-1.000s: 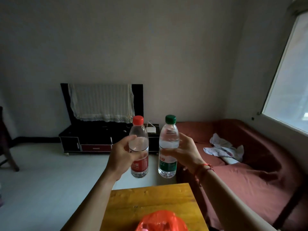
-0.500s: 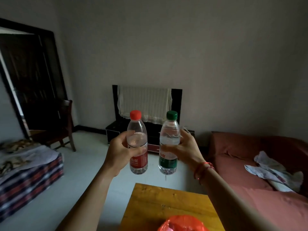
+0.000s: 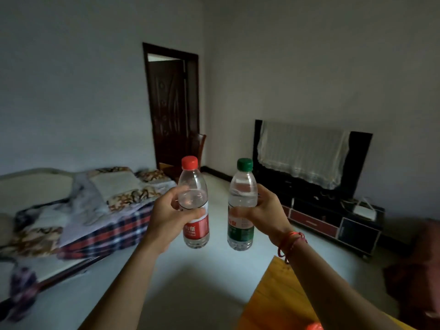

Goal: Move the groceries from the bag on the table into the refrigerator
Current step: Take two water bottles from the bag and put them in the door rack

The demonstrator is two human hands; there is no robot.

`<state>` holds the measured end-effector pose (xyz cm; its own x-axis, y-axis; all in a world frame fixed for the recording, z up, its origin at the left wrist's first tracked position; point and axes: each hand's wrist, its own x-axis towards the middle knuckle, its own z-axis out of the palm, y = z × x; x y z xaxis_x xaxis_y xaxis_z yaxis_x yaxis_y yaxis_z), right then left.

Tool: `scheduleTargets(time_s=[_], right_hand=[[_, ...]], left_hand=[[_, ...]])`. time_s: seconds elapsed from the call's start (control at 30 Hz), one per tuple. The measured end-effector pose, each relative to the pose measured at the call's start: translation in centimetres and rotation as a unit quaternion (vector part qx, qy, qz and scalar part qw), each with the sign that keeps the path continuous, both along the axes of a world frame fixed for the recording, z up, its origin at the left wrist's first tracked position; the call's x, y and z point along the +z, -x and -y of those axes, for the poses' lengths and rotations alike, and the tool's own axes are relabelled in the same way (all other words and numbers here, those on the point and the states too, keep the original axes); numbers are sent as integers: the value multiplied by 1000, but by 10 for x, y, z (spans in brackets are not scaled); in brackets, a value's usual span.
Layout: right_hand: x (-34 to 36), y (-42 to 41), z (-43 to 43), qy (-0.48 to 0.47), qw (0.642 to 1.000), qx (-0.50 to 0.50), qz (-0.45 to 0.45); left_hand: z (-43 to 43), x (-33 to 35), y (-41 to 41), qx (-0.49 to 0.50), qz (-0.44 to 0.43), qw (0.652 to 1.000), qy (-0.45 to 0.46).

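On the red-capped bottle [image 3: 198,228] I read white characters ending in 泉 above letters "…RING"; the green-capped bottle [image 3: 241,231] print is too blurred for me.

Pale bare floor [image 3: 209,279] is open up the middle; plaid-covered bed [image 3: 107,234] hems the left, black TV stand [image 3: 333,222] and yellow wooden table [image 3: 269,294] the right.

We see a dim room: pale walls [image 3: 71,79], light floor [image 3: 202,282]. A dark door [image 3: 169,110] stands at the far corner, a chair [image 3: 198,148] beside it. A rumpled bed [image 3: 95,210] lies left, a cloth-draped television [image 3: 302,153] on its low black stand [image 3: 333,217] right, and the table [image 3: 273,294] corner is nearest.
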<state>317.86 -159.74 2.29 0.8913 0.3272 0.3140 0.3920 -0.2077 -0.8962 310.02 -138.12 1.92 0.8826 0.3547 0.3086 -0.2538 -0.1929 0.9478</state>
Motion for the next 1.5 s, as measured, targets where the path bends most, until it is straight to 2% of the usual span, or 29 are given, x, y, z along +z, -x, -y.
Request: scheduleTargets(time_s=[0.2,0.4,0.67,0.77,0.97,1.17,1.33,1.5], right_hand=[[-1,52,-103,-3,993,118,-13],[-2,96,-212,7,969,245,-37],[-6,162,-344,13,905,423,-48],[-4,194,-381,11,873,487,-33],[1,265,-424,15,800,599,-5],[3,346,-442,41,721,690,-43],[0,410,-446,32,693,719,-43],[-2,456,-455,31,677,735,-37]], left_hand=[[-80,-8,94,103,-16,995,1],[-143,-5,187,242,-20,970,3],[-194,-2,307,444,-38,895,-34],[-197,-2,345,511,-34,859,-2],[-173,2,411,623,-32,781,10],[-144,9,481,704,-23,710,3],[-128,6,532,732,-27,681,-2],[-132,4,570,737,-24,676,-2]])
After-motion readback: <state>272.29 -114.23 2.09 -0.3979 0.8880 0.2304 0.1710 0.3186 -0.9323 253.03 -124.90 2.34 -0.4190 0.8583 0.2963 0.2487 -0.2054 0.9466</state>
